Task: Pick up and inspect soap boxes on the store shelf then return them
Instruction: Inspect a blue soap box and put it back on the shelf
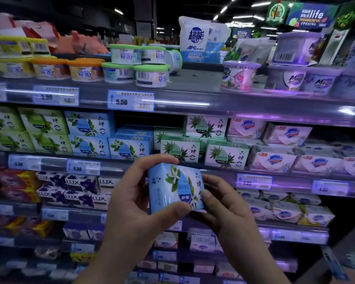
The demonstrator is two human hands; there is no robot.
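Observation:
Both hands hold one light blue soap box (172, 188) with a white flower print, in front of the shelves and slightly tilted. My left hand (131, 199) grips its left side, fingers over the top and thumb under the bottom edge. My right hand (223, 203) holds its right side, thumb on the front face. On the second shelf, matching blue soap boxes (129, 147) are stacked, with a dark gap (131, 118) above the lower stack.
Green soap boxes (43, 130) lie left of the blue ones, aloe-print boxes (225, 155) and pink Safeguard boxes (275, 160) right. Round air freshener tubs (150, 75) fill the top shelf. Purple LUX boxes (80, 189) sit lower left. Price rails (129, 101) edge each shelf.

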